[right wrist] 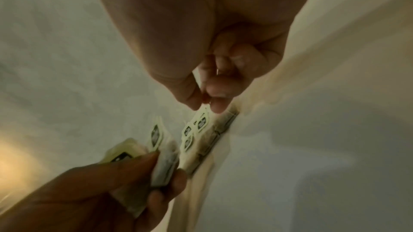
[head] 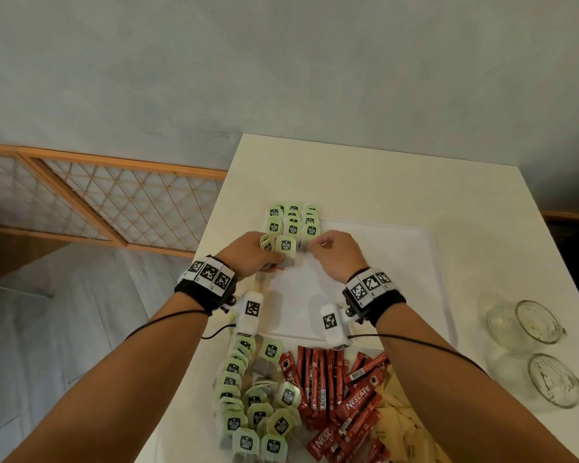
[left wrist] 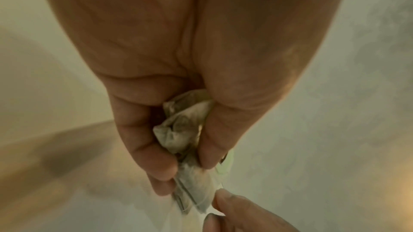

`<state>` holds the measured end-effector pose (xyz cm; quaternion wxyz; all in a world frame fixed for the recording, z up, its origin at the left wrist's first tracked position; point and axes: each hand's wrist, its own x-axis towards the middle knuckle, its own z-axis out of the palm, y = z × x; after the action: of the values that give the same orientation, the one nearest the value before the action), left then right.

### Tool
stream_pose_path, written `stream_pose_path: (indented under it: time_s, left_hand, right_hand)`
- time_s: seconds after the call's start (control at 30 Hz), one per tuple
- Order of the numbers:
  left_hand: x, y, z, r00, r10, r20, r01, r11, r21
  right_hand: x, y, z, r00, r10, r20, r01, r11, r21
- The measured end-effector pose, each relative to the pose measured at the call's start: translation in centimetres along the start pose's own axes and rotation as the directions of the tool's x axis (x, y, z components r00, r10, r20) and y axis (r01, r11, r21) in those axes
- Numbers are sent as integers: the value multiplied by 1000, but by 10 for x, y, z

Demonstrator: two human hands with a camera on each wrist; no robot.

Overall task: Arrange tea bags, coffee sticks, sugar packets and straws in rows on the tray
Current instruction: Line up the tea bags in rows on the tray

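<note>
Green-tagged tea bags [head: 283, 248] bunched in left grip [head: 253, 252] — right grip [head: 331, 253] alongside.

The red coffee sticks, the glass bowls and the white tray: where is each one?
coffee sticks [head: 318, 372], head view, middle of the upright red bundle.
glass bowls [head: 537, 322], head view, rim of the farther bowl.
tray [head: 398, 279], head view, bare white floor.

Hidden, cropped and blurred parts

The left hand [head: 251, 252] covers most of the tea bags [head: 283, 250] it grips, so their count cannot be told; the right hand [head: 335, 253] hides its own fingertips in the head view. The lower frame edge crops the coffee sticks [head: 335, 389], sugar packets [head: 401, 422] and loose bags [head: 248, 412]. Both wrist views are soft; the tray [right wrist: 312, 129] there is a featureless pale blur.
</note>
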<state>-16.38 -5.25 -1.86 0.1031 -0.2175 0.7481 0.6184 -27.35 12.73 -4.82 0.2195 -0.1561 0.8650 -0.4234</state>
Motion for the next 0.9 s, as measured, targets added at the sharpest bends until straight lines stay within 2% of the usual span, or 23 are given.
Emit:
stream_pose_path:
  time_s: [0.17, 0.43, 0.63, 0.9]
  left_hand:
    - [-2, 3, 0, 998, 20, -65, -20, 1000, -9]
    - [-8, 4, 3, 996, 5, -87, -10, 998, -58]
    - [-11, 0, -9, 991, -57, -118, 33, 980, -194]
    - [-20, -12, -35, 986, -142, -85, 113, 954, -279]
  right_hand:
    - [-24, -2, 7, 993, -53, 105, 44, 996, 82]
    - [-33, -3, 19, 991, -67, 119, 47, 986, 161]
    - [-21, -7, 23, 995, -51, 83, 33, 978, 204]
    - [-1, -15, 49, 996, 7, 88, -14, 997, 81]
